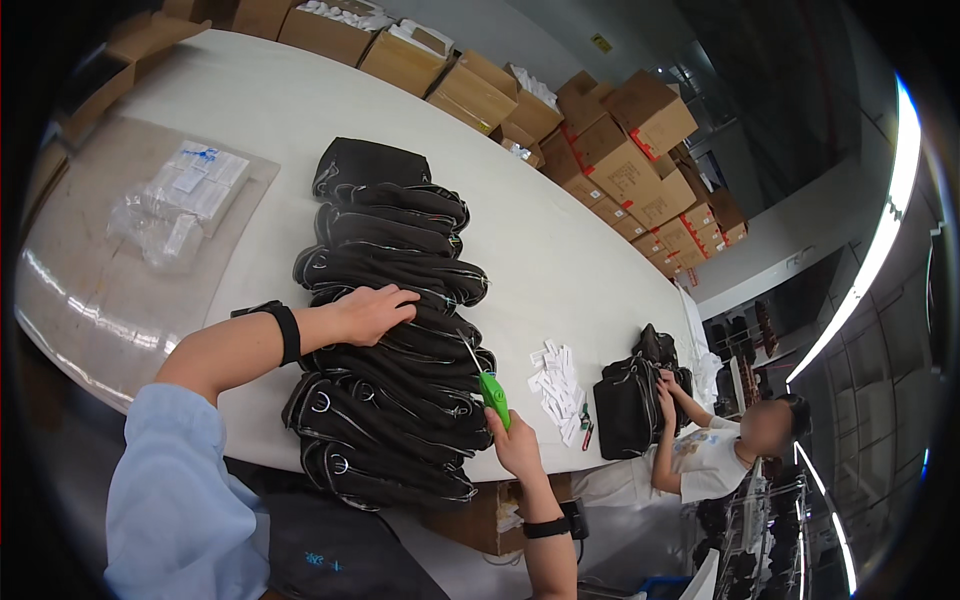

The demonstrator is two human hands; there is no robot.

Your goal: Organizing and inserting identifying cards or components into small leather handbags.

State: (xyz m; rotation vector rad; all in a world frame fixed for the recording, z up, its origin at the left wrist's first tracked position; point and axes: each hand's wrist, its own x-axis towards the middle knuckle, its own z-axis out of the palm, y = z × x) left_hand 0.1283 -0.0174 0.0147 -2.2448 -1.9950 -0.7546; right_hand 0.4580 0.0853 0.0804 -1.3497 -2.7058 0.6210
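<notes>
Since dark cloth with a small blue mark (330,540) fills the lower edge, start there: partly cut off, can't tell if it's an apron or a bag.

Next up, right grip (515,445): closed round the handle of a slim bright-green tool with a thin metal tip (494,398). Handle sits low in the fingers, tip angled away over the bags, probably for reach and control. Tip is hard to make out against black; can't confirm contact.

Row of soft black fabric bags with silver-coloured zip edges (400,375) runs away from the body on the white table (560,270). Packed tight and overlapping, likely so they prop each other and edges stay exposed. Overlap makes the count unreliable.

Left grip (378,313): palm down mid-row, fingers bent, likely steadying the bags. Can't tell if it's pinching fabric; undersides of fingers hidden.

Right of the row: loose pile of white paper tags (560,385), print unreadable. Beyond it, a co-worker in a white top (715,465) has both hands on a boxy black bag (622,408); fingers partly hidden.

Left: white packs in clear wrap (205,180), shape blurred by glare.

Far side: brown cardboard boxes (620,165), stacked; some contents not visible.
</notes>
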